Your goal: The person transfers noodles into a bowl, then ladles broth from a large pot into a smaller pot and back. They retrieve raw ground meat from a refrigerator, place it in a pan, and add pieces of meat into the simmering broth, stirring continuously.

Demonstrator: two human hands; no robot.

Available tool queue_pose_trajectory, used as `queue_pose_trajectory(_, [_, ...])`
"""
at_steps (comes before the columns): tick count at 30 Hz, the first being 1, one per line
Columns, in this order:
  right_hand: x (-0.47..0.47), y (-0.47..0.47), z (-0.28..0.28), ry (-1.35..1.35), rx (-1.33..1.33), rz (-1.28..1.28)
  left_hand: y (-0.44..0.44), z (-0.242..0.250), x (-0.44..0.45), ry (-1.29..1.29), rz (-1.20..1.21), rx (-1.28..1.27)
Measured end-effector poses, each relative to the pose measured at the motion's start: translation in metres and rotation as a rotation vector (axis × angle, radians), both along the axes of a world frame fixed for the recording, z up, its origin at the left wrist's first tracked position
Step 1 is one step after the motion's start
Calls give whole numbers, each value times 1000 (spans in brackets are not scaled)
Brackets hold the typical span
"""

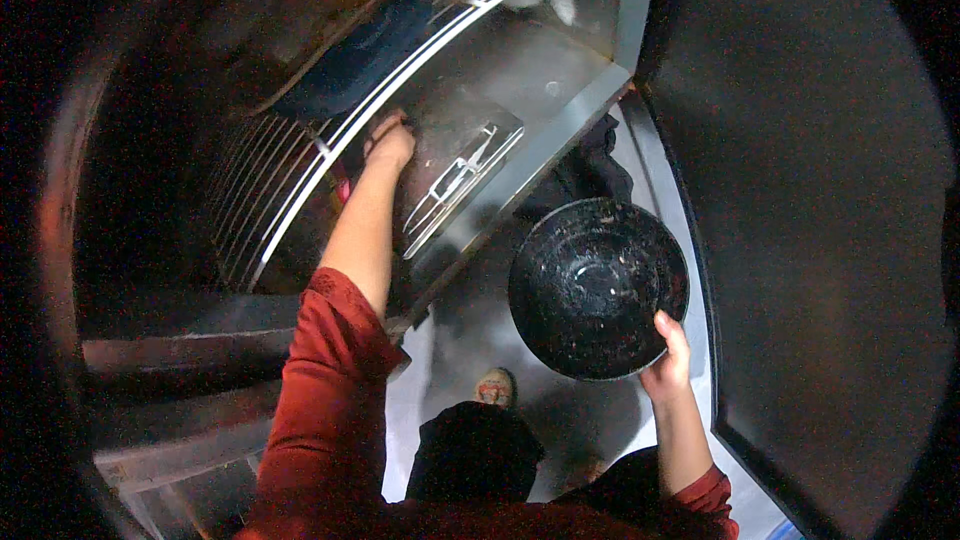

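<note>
My right hand (670, 356) grips a round black bowl (596, 289) at its near right edge, with the thumb over the rim and the fingers hidden beneath. The bowl faces up and has pale smears and specks inside. My left hand (388, 139) reaches into a cabinet (559, 52) with a grey frame, below the white front rail of a wire shelf (405, 82). The fingers curl away from view, so I cannot tell whether they hold anything. A small pink thing (343, 190) shows beside my left forearm.
To the right stands a large dark door panel (810, 202), swung open. Slim, shiny wire-like pieces (465, 176) lie inside the cabinet near its front edge (547, 127). Dark cloth (596, 169) is beyond the bowl. A shoe (493, 388) shows on the grey floor (472, 322) below me.
</note>
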State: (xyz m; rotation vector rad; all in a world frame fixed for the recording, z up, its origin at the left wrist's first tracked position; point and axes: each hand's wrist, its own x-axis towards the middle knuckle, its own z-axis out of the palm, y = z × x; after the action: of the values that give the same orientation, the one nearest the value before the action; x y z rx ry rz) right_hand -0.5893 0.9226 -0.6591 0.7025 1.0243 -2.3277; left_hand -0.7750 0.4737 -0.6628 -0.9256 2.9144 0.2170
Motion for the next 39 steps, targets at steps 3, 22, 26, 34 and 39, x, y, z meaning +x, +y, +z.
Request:
queue_pose_trajectory(3, [5, 4, -8, 9, 146, 8, -20, -17, -2, 138, -67, 98])
queue_pose_trajectory(22, [7, -12, -27, -108, 189, 80, 61, 9, 40, 239, -23, -242])
queue_pose_trajectory(26, [8, -15, -28, -113, 201, 115, 38, 10, 52, 113, -151, -467])
queue_pose_trajectory(34, [5, -12, -26, -58, 186, 107, -46, 48, 34, 103, 181, -202])
queue_pose_trajectory(39, [8, -16, -27, -82, 152, 89, -11, 40, 38, 255, 284, -281])
